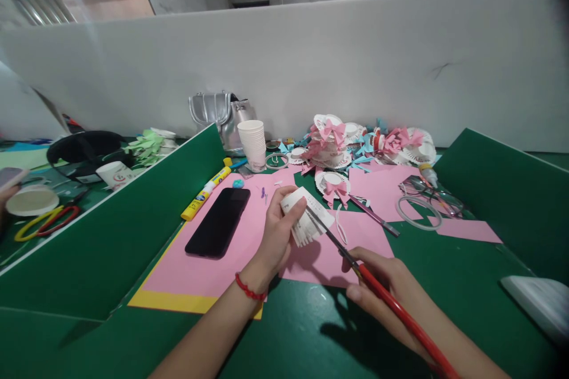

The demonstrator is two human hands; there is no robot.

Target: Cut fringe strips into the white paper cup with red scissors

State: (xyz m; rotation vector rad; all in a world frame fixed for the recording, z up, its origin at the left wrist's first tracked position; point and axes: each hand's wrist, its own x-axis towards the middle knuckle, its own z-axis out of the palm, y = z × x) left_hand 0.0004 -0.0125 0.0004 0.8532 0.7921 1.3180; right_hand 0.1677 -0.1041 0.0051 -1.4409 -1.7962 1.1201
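Observation:
My left hand (276, 237), with a red bracelet at the wrist, pinches a white paper cup (304, 232) whose wall is cut into strips. The strips fan out toward the lower right. Scissors with red handles (377, 284) are in my right hand (398, 277), and their dark blades lie along the cup's cut edge. Whether the blades are parted is hard to see. Below both hands lie pink paper sheets (342, 254) on the green table (297, 331). A black phone (217, 222) rests to the left of my left hand.
Green dividers (133, 237) flank the workspace. Behind stand a stack of paper cups (252, 142), a silver bag (217, 115) and a pile of hat-like paper pieces with pink bows (331, 148). A yellow glue stick (207, 192), tape ring (418, 213) and glasses (438, 195) lie around.

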